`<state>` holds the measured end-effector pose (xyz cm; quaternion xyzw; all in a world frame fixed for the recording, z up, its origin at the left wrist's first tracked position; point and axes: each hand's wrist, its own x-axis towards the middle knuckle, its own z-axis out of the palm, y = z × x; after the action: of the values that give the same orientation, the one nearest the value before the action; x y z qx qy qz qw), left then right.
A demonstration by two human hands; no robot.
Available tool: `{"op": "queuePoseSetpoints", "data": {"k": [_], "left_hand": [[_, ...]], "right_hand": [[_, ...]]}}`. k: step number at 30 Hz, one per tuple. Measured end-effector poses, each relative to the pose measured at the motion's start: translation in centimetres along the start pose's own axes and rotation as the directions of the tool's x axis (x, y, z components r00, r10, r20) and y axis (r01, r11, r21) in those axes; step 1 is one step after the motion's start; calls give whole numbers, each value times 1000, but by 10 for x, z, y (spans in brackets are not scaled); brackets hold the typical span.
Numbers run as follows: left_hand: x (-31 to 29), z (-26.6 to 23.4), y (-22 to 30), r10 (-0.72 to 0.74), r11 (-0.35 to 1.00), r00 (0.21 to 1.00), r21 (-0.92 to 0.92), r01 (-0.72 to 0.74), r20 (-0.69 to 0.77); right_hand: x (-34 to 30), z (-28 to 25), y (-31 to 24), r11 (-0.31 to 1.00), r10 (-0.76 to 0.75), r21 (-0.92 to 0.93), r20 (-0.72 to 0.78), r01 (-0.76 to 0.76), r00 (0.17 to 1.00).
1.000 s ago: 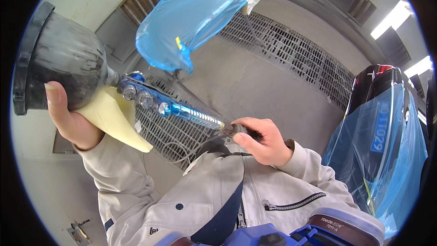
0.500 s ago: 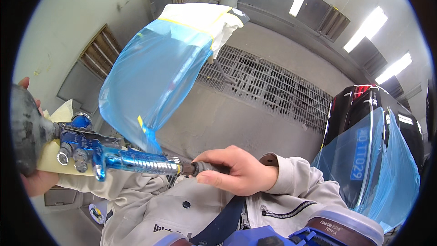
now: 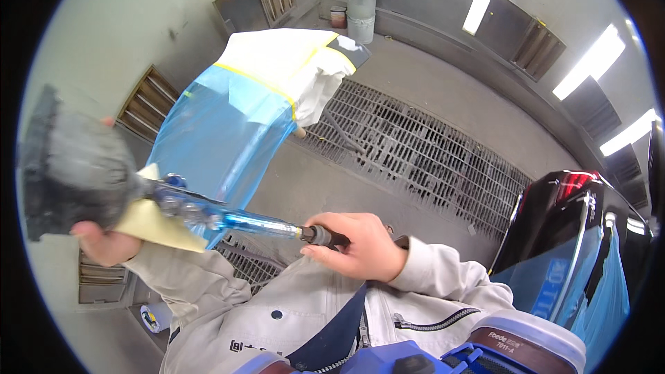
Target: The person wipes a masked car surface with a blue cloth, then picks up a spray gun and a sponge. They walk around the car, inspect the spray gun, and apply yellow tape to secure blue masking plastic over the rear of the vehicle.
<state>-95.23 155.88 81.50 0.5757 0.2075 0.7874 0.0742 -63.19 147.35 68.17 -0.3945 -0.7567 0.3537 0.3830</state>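
My left hand (image 3: 104,241) grips a dark, paint-dusted cup (image 3: 73,163) on top of a blue spray gun (image 3: 208,216), with a pale yellow paper (image 3: 156,225) tucked under it. The gun's shiny blue handle points right toward my chest. My right hand (image 3: 360,244) is closed on the dark hose fitting (image 3: 324,237) at the end of that handle. Both hands are held up close in front of my light work jacket (image 3: 291,305).
A panel wrapped in blue film and white masking paper (image 3: 242,114) stands on the grated floor (image 3: 415,156). A dark car rear with a red tail light and blue film (image 3: 564,235) is at the right. Metal cans (image 3: 361,1) stand by the far wall.
The spray gun swung down and then back up to the left, with the cup tilted toward me. My right hand stays on the fitting. My view has tipped toward the far wall.
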Motion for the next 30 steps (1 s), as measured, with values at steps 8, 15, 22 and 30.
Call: {"op": "queuePoseSetpoints", "data": {"k": [8,15,22,30], "left_hand": [[-67,146,-47,-138,957,772,-116,264,621],[-129,173,-97,-507,615,819,779,123,271],[-288,236,-209,-859,244,276,-129,961,431],[-321,265,-283,-776,-125,176,-420,899,606]], "right_hand": [[70,-88,78,746,-4,593,460,-304,888],[150,-99,162,836,180,538,-76,-112,981],[240,-166,215,418,490,735,312,-534,814],[282,-161,234,490,513,676,287,-550,809]]}}
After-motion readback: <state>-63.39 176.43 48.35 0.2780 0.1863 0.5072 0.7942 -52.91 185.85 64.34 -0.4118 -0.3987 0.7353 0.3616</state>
